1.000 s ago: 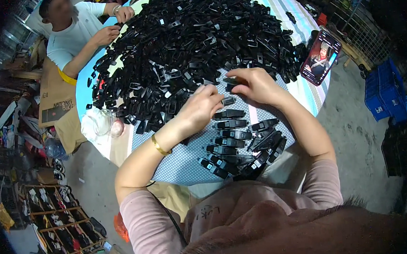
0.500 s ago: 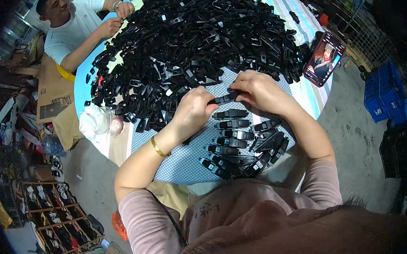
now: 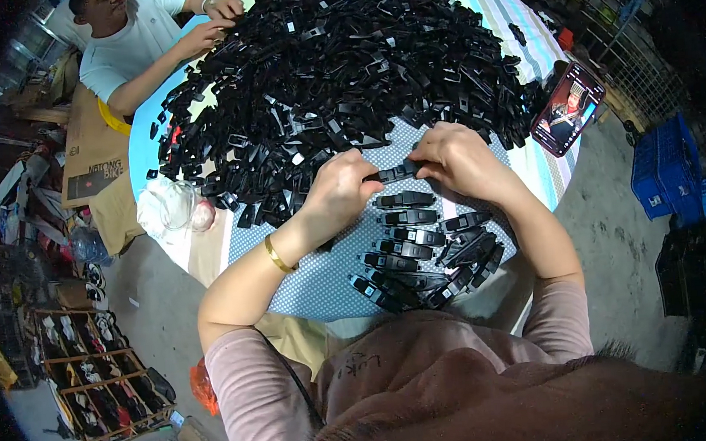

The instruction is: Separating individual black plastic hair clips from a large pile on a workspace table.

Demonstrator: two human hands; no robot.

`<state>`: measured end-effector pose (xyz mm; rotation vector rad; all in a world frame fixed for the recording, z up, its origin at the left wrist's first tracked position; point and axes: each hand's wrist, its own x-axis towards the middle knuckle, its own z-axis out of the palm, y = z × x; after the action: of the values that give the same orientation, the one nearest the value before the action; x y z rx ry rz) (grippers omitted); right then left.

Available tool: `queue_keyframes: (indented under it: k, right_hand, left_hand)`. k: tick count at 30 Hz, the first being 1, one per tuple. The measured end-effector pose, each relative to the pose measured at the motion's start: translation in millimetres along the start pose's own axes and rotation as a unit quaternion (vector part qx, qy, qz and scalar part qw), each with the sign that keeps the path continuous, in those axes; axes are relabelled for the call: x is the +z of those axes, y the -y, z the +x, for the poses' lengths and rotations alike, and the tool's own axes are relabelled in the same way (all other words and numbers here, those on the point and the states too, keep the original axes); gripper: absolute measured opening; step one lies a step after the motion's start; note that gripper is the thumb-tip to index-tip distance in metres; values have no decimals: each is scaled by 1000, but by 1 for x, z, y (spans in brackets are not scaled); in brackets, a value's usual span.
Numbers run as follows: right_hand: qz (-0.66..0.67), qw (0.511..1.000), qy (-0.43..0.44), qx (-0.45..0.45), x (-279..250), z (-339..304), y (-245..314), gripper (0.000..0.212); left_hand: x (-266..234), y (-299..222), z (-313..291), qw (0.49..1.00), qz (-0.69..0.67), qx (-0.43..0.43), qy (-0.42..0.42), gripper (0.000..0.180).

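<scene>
Between my two hands is a slim black plastic clip (image 3: pixel 395 172), held level over the dotted cloth (image 3: pixel 288 290). My left hand (image 3: pixel 340 187) pinches its left end with thumb and fingers. At its right end, the fingers of my right hand (image 3: pixel 458 158) are closed on it. Just below lies a column of similar black clips (image 3: pixel 407 217), set side by side on the cloth. More of them lie in a loose cluster (image 3: pixel 463 249) by the table's near edge. Beyond my hands rises a large heap of black plastic pieces (image 3: pixel 341 72).
A phone (image 3: pixel 566 110) showing a video leans at the table's right edge. White plastic bags (image 3: pixel 165 209) sit at the left edge. Across the table, a co-worker's hands (image 3: pixel 217 24) touch the heap. Blue crates (image 3: pixel 664 164) stand on the floor at right, a wooden rack (image 3: pixel 104 373) at left.
My hands keep hold of the clip, with only slight finger movement. The whole view has shifted a little. The co-worker's hands have come down closer to the heap.
</scene>
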<state>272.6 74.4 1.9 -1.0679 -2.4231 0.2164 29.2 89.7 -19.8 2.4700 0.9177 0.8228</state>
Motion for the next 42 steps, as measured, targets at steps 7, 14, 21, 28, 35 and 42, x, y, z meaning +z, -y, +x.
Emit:
queue_keyframes:
  k: [7,14,21,28,35,42]
  right_hand:
    - [71,997,1,-39,15,7,1,25]
    - [95,993,52,51,-4,2,-9,29]
    - [-173,975,-42,135,-6,-4,-21,39]
    - [-114,991,-64,28,13,1,-17,16]
    - [-98,994,-48,14,6,2,-8,21]
    - [27,999,38,6,3,-5,-17,34]
  left_hand:
    - [8,1,4,1000,4,24,19,22]
    - [-37,-6,35,991,-15,-106,84,26]
    - [-89,115,27,875,362,-308,-92,41]
    - [-91,122,26,931,225,-276,-79,29]
    - [-84,72,27,943,185,-187,-205,29]
    - [-25,-15,20,997,-3,-76,8,37]
